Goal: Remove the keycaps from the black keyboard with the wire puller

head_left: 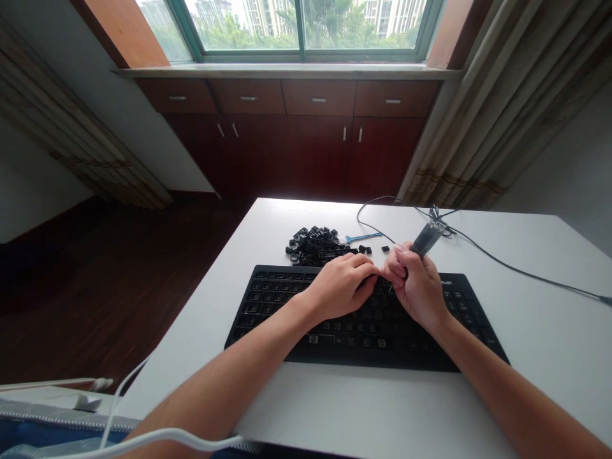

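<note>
Right grip (414, 280): closed around a tool with a dark, translucent handle (427, 240). The handle projects above the thumb and leans away to the right; a thin, pale metal length shows beneath the fingers.

Left grip (342, 284): palm down, fingers bent inward, fingertips meeting or nearly meeting those of the right grip. Whether anything is pinched there cannot be determined.

Directly below both grips lies a wide, black plastic keyboard (329, 347), flat on a white, smooth-topped desk (377, 401). Rows of open key sockets are visible to the left of the left grip, and further sockets to the right of the right grip. The section under the fingers is largely covered.

Beyond the left grip, close to the keyboard's far edge, is a heaped pile of small black plastic keycaps (313, 245). A few pieces lie at its right side, and a single black keycap (386, 248) sits apart, just beyond the space between the grips. A slim brush with a blue handle and pale bristles (364, 237) lies beyond the grips, bristle end toward the pile.

Beyond the right grip, a thin, dark cable (507, 258) is bunched in loops, with one run extending right to a dark connector (606, 299). Nearer the wearer than the left grip, a white, smooth cable (176, 435) crosses in front of the left forearm.
</note>
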A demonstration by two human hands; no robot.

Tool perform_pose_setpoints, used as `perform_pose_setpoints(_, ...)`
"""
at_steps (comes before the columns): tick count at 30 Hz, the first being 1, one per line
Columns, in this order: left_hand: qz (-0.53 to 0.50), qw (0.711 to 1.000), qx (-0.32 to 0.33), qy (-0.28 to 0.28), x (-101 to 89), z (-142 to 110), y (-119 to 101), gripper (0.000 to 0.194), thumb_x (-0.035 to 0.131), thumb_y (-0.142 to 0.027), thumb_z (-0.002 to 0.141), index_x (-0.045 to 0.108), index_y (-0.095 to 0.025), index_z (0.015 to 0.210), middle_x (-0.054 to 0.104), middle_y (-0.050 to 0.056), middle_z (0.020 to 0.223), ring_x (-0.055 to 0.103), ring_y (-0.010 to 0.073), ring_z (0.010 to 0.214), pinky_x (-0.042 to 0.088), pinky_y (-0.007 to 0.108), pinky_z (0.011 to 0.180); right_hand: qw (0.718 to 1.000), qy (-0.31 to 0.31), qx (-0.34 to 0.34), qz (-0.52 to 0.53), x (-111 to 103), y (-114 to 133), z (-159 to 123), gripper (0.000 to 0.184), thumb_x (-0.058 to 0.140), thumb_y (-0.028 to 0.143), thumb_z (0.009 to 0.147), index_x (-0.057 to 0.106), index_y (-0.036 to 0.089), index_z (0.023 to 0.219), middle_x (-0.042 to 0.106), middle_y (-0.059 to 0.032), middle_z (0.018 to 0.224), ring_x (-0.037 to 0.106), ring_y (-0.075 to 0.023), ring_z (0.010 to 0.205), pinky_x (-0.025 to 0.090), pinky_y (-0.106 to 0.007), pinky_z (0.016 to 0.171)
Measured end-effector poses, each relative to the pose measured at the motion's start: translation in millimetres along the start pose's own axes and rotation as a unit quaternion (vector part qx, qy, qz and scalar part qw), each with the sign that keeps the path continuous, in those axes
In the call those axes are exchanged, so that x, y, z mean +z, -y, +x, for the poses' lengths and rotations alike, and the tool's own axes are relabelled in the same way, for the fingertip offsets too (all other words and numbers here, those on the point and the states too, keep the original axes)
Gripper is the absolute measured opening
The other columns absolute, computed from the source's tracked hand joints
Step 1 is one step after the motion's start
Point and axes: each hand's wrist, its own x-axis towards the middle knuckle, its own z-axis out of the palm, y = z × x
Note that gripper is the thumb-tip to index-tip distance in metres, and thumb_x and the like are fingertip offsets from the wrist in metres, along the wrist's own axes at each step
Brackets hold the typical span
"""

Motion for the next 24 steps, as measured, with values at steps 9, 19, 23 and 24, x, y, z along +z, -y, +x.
perform_pose_setpoints(9, 0.002, 1.0, -0.011, 0.007, -0.7, 0, 0, 0.019, 0.051, -0.022, 0.099, 0.066, -0.02, 0.111, 0.07, 0.007, 0.115, 0.066, 0.0219, 0.1, 0.055, 0.035, 0.09, 0.997, -0.047, -0.037, -0.043, 5, -13, 0, 0.041, 0.068, 0.031, 0.092, 0.04, 0.021, 0.065, 0.037, 0.0065, 0.058, 0.032, -0.0085, 0.052, 0.033, -0.024, 0.051)
perform_pose_setpoints(19, -0.016, 1.0, -0.016, 0.019, -6.6, 0, -5, 0.02, 0.055, -0.021, 0.092, 0.064, -0.02, 0.11, 0.068, 0.009, 0.118, 0.066, 0.0248, 0.104, 0.056, 0.038, 0.095, 0.996, 0.006, -0.06, -0.064, 2, -15, 0, 0.038, 0.068, 0.034, 0.091, 0.042, 0.022, 0.067, 0.039, 0.0069, 0.058, 0.035, -0.0099, 0.053, 0.034, -0.025, 0.053)
perform_pose_setpoints(23, -0.021, 0.999, -0.011, 0.031, -8.2, -1, -4, 0.027, 0.055, -0.019, 0.09, 0.062, -0.018, 0.115, 0.067, 0.009, 0.118, 0.066, 0.0261, 0.105, 0.055, 0.039, 0.097, 0.983, -0.035, -0.086, -0.158, 3, -17, -1, 0.037, 0.066, 0.037, 0.093, 0.045, 0.022, 0.066, 0.041, 0.0058, 0.057, 0.037, -0.0113, 0.054, 0.034, -0.026, 0.054)
perform_pose_setpoints(24, -0.023, 0.999, -0.012, 0.032, -8.1, -1, -4, 0.025, 0.055, -0.019, 0.089, 0.062, -0.017, 0.113, 0.067, 0.01, 0.117, 0.065, 0.0262, 0.104, 0.055, 0.039, 0.097, 0.978, -0.03, -0.095, -0.185, 4, -17, -2, 0.037, 0.064, 0.038, 0.094, 0.046, 0.022, 0.066, 0.043, 0.0052, 0.058, 0.038, -0.0117, 0.055, 0.035, -0.027, 0.055)
